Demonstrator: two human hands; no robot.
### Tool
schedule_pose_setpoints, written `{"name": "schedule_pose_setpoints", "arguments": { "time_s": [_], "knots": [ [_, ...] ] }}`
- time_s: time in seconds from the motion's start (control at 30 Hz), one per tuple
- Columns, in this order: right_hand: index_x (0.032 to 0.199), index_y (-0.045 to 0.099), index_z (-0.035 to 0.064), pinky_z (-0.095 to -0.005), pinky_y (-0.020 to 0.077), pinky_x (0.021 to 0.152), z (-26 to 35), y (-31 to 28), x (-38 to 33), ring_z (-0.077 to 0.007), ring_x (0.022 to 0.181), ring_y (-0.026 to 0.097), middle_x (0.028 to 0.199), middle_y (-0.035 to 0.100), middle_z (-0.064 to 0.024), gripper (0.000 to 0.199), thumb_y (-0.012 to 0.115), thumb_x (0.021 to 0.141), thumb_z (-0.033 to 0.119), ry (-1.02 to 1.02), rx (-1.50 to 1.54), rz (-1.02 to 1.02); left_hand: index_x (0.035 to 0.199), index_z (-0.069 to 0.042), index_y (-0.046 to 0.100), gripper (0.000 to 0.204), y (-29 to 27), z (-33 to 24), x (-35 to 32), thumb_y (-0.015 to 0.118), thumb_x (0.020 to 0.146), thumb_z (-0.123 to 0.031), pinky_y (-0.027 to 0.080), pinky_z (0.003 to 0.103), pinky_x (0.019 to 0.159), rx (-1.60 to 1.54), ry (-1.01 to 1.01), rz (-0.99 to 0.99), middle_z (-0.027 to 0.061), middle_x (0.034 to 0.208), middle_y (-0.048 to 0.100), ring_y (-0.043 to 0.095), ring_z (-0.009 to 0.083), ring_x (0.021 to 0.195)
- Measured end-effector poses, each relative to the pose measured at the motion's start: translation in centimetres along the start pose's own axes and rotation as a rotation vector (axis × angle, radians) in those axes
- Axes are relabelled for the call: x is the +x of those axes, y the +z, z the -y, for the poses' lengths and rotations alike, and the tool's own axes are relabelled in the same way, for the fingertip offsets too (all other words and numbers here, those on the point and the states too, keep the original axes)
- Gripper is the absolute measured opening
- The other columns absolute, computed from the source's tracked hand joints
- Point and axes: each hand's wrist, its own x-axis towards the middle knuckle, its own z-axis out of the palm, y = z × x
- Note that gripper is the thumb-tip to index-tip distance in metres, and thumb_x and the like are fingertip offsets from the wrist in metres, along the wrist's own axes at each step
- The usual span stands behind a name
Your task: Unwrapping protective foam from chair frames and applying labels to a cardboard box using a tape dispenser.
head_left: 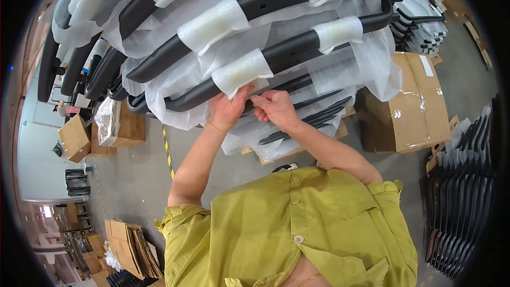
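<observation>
- Stack of curved black frames (276, 1): it fills the upper view, rails lying one behind another in matching arcs, probably nested that way to save room.
- Translucent sheets (378, 69): draped between the frames, presumably so the dark finishes don't rub.
- Cardboard box (421, 109): on the floor (212, 157), right of the stack, near but out of the arms' way.
- Nearest frame (194, 97): lowest of the big rails, directly before the person, likely the easiest to reach.
- White foam sleeve (243, 71): wrapped around that frame left of its middle, apparently as padding; a second sleeve (340, 34) sits farther right.
- Left hand (227, 110): just under the sleeve's lower edge, seemingly steadying it; its fingers are partly hidden, so I cannot tell their grip.
- Right hand (276, 109): beside the left, fingers curled and closed together; whether they pinch anything thin, I cannot tell.
</observation>
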Motion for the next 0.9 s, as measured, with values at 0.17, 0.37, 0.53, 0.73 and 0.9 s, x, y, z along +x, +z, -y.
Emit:
{"name": "schedule_pose_setpoints", "arguments": {
  "time_s": [0.17,0.37,0.53,0.73,0.9],
  "knots": [
    [0.071,0.056,-0.0013,-0.0203,0.0385,0.04,0.7,0.1,-0.5,-0.0091,0.045,0.05,0.057,0.055,-0.0051,0.026,0.058,0.08,0.023,0.055,-0.089,-0.015,0.099,-0.012,0.057,0.027,-0.6,-0.3,-0.3,0.062,0.073,-0.018,0.043,0.035,0.071,0.03,-0.247,0.033,0.0063,0.094,0.059,0.055,0.0254,0.085],
    [0.069,0.056,0.0019,-0.0198,0.0365,0.039,3.1,1.0,0.0,-0.0084,0.045,0.049,0.057,0.054,-0.0037,0.024,0.057,0.081,0.023,0.145,0.09,-0.017,0.097,-0.008,0.056,0.026,-1.6,-0.1,-0.1,0.059,0.073,-0.018,0.043,0.037,0.07,0.048,-0.197,0.201,0.0103,0.093,0.057,0.054,0.0291,0.085],
    [0.072,0.057,0.0035,-0.0206,0.0393,0.043,4.2,2.0,0.7,-0.0099,0.05,0.052,0.062,0.057,-0.0038,0.016,0.058,0.08,0.018,0.233,0.155,-0.052,0.099,-0.012,0.057,0.031,-1.3,0.0,-0.5,0.061,0.069,-0.015,0.046,0.036,0.062,0.029,-0.238,0.186,0.009,0.072,0.057,0.057,0.028,0.069],
    [0.082,0.057,0.0008,-0.0237,0.0477,0.058,4.6,1.1,1.0,-0.0134,0.064,0.057,0.074,0.059,-0.0072,0.013,0.057,0.08,0.013,0.312,0.45,0.062,0.101,-0.008,0.054,0.038,-2.6,0.1,-0.4,0.062,0.065,-0.013,0.042,0.04,0.074,-0.129,-0.193,0.205,0.0118,0.093,0.056,0.053,0.031,0.087],
    [0.091,0.057,-0.0009,-0.0238,0.0485,0.06,6.9,0.3,-0.9,-0.0131,0.067,0.057,0.079,0.059,-0.0081,0.016,0.056,0.08,0.011,0.156,0.374,0.194,0.1,-0.013,0.058,0.037,-1.6,0.2,-0.4,0.066,0.066,-0.024,0.041,0.039,0.077,-0.176,-0.394,0.145,0.0087,0.096,0.058,0.053,0.0286,0.091]
  ]
}}
